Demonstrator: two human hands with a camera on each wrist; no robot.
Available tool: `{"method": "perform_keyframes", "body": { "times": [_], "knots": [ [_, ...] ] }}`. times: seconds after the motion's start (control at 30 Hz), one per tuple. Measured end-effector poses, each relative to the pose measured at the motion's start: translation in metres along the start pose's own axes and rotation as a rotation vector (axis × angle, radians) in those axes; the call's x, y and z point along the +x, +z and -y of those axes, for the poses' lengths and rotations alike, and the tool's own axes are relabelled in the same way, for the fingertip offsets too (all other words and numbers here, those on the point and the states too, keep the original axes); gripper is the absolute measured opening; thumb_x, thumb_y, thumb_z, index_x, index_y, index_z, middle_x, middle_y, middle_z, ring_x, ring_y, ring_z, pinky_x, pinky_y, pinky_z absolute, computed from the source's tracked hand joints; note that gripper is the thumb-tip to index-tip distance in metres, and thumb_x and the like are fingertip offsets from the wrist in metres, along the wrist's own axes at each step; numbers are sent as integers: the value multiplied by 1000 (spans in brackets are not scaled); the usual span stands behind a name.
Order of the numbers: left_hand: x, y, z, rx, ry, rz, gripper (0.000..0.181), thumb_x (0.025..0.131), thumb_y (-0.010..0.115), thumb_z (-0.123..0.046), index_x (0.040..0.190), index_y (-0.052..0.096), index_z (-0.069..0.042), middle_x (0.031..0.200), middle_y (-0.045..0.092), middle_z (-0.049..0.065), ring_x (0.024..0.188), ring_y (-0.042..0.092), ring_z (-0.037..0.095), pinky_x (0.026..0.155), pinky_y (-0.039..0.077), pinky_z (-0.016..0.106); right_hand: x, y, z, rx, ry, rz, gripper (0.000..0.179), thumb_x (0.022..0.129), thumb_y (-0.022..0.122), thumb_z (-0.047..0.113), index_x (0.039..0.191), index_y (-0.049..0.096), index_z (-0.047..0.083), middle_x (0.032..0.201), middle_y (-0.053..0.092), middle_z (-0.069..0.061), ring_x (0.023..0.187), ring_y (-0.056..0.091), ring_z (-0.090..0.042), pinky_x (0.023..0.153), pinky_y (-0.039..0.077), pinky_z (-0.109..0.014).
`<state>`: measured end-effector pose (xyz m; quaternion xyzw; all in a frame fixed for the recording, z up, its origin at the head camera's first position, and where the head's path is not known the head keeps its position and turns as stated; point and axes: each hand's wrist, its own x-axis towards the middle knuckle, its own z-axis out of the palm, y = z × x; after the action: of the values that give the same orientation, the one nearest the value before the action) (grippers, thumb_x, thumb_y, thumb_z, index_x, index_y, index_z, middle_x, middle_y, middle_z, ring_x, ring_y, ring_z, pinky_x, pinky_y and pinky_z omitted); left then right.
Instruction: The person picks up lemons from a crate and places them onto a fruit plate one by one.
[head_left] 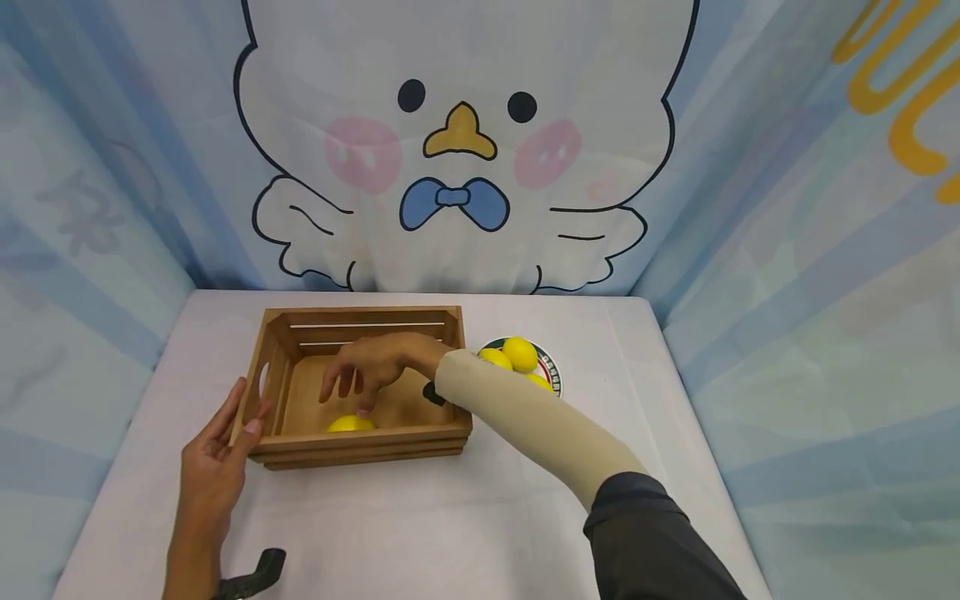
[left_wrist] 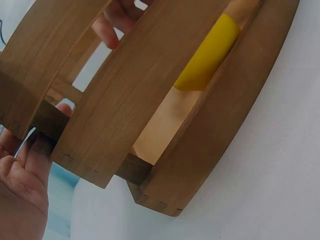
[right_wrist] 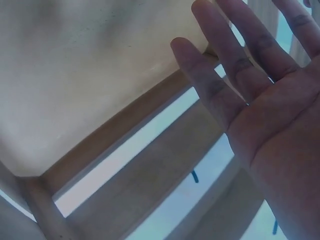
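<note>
A slatted wooden crate (head_left: 367, 447) stands on the white table, tilted slightly in the head view. My left hand (head_left: 212, 462) grips its left end, with the thumb near the front corner. Inside, a yellow lemon (head_left: 350, 424) lies by the front wall; the left wrist view shows this lemon (left_wrist: 210, 56) through the gap between slats. Reaching in over the right wall, my right hand (head_left: 378, 362) hovers above the crate floor, its thumb close to the lemon. In the right wrist view the fingers (right_wrist: 240, 65) are spread and hold nothing.
Right of the crate, a round plate (head_left: 553, 372) with a patterned rim carries several yellow lemons (head_left: 520, 354), partly hidden by my right forearm. Printed curtains (head_left: 457, 258) enclose the white table (head_left: 420, 533) at the back and both sides.
</note>
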<state>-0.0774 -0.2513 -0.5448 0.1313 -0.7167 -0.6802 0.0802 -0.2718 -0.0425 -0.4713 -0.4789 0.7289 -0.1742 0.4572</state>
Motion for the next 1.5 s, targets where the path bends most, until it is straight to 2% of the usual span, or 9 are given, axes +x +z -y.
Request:
{"method": "perform_keyframes", "body": {
  "times": [0.33, 0.47, 0.73, 0.87, 0.97, 1.1, 1.17, 1.37, 1.5],
  "knots": [
    [0, -1, -2, 49, -8, 12, 63, 108, 63, -20, 164, 38, -34, 177, 26, 1, 121, 62, -17, 99, 44, 0, 10, 3, -5, 46, -17, 42, 62, 88, 85, 1, 145, 65, 10, 148, 64, -15, 137, 60, -29, 117, 51, -33],
    [0, -2, -1, 39, 4, 14, 63, 108, 63, -18, 164, 39, -32, 177, 27, 1, 121, 63, -16, 99, 44, 0, 17, 6, -7, 33, -21, 52, 62, 87, 86, 0, 145, 66, 11, 146, 65, -12, 135, 61, -25, 114, 51, -28],
    [0, -3, 0, 34, 13, 21, 63, 108, 63, -19, 164, 38, -31, 176, 27, -2, 122, 62, -17, 103, 43, 0, 26, 13, -6, 53, 10, 81, 60, 85, 86, -3, 139, 71, 16, 140, 68, -7, 129, 63, -22, 99, 54, -16],
    [0, -2, 0, 41, 10, 15, 63, 108, 63, -19, 164, 39, -32, 176, 28, -2, 121, 62, -17, 102, 43, 0, 30, 17, -5, 25, 9, 91, 57, 85, 85, -7, 136, 73, 17, 137, 70, -5, 128, 65, -20, 102, 55, -19],
    [0, -1, -1, 47, 9, 12, 63, 108, 64, -19, 164, 39, -32, 176, 28, -2, 122, 62, -17, 101, 44, 0, 34, 22, -4, 1, 36, 91, 54, 87, 83, -7, 134, 74, 18, 135, 71, -2, 126, 65, -16, 104, 53, -19],
    [0, -1, 0, 62, 11, 12, 63, 108, 64, -20, 164, 39, -32, 176, 29, -3, 123, 62, -16, 100, 44, 0, 39, 30, -2, -14, 114, 81, 50, 88, 81, -8, 129, 77, 20, 131, 72, 4, 122, 62, -9, 101, 49, -13],
    [0, -2, 0, 61, 13, 14, 63, 108, 64, -20, 164, 39, -32, 176, 29, -3, 123, 62, -16, 100, 44, 0, 41, 33, -1, -36, 134, 76, 49, 88, 80, -9, 128, 77, 20, 131, 72, 4, 120, 61, -8, 101, 47, -12],
    [0, -4, 2, -7, 22, 30, 63, 107, 64, -16, 164, 40, -29, 176, 28, -2, 123, 63, -15, 99, 44, 0, 46, 40, 3, -248, 128, 102, 46, 94, 68, -12, 125, 76, 21, 129, 69, 8, 116, 53, -2, 103, 42, -10],
    [-1, -5, 2, -24, 32, 39, 63, 107, 64, -15, 165, 40, -28, 177, 28, -1, 123, 63, -14, 100, 44, 0, 46, 40, 4, -287, 138, 93, 45, 93, 70, -10, 123, 77, 22, 126, 69, 8, 112, 53, -4, 99, 45, -12]
  ]
}}
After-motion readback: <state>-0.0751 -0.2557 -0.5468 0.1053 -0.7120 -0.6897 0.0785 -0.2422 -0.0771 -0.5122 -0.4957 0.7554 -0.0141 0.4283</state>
